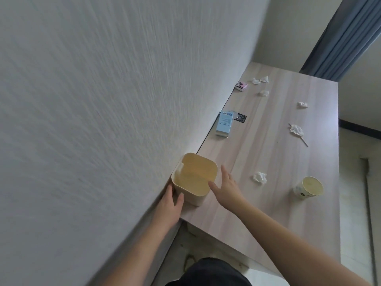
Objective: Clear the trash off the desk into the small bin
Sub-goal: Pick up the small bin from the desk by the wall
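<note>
The small cream bin (193, 182) stands open-topped on the desk's (257, 153) near-left corner, against the wall. My left hand (169, 207) grips its near-left corner, fingers along the wall side and thumb on the front. My right hand (225, 186) lies beside its right side with straight fingers, the thumb touching the bin. On the desk lie a crumpled tissue (260, 177), a paper cup (309, 187), a tissue on a thin stick (297, 130) and more crumpled tissues, such as one (302, 104) farther back.
A light blue box (224, 124) and a black-and-white card (239, 117) lie by the wall. A pink packet (241, 86) sits at the far end. The wall runs along the desk's left side, blue curtains (340, 38) hang beyond it, and floor lies to the right.
</note>
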`<state>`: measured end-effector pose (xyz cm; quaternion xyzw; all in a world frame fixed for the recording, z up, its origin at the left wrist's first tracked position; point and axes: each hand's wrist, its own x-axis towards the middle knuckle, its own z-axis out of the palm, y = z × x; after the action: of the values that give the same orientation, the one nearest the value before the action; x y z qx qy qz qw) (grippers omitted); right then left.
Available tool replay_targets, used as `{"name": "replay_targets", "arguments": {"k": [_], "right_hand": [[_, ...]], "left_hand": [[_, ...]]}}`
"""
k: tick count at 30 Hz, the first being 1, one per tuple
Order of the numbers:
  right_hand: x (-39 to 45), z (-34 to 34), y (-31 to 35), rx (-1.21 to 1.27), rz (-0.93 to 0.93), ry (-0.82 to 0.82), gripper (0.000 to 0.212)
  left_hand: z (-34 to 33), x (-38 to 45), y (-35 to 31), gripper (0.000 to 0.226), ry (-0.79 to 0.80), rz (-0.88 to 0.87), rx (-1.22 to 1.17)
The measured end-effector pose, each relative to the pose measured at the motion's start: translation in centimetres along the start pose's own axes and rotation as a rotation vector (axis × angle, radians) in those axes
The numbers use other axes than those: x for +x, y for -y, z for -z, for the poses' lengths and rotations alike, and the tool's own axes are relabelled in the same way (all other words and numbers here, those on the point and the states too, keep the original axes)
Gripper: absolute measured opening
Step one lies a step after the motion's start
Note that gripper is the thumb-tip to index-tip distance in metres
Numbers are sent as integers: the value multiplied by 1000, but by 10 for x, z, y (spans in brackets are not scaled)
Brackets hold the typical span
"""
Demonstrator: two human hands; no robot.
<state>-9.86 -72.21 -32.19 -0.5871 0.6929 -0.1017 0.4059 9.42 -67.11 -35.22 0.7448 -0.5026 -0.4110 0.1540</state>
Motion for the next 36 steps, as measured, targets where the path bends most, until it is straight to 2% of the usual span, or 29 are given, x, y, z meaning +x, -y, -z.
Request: {"name": "replay_targets", "arguments": {"k": [6,13,21,26,31,33,36], "right_hand": [[7,1,0,49,14,84,78],[0,20,-26,96,-21,84,80],[-10,41,-55,153,-107,30,81],[-20,55,-78,110,-98,29,79],[-26,58,-91,138,-55,-3,75],[-28,54,-94,239,-77,-50,70],[-29,48,-96,530,-206,-58,54]], "left_hand": [[-4,-2,-8,64,-41,6,-138],[-16,-9,-15,50,-45,-81,-205],[-32,0,-31,48,94,-123,-143],[-30,16,-49,47,197,-64,-145],[-36,25,-73,45,281,58,-303],[-37,27,-76,48,333,128,-357],[-34,29,-77,57,417,217,-429]]}}
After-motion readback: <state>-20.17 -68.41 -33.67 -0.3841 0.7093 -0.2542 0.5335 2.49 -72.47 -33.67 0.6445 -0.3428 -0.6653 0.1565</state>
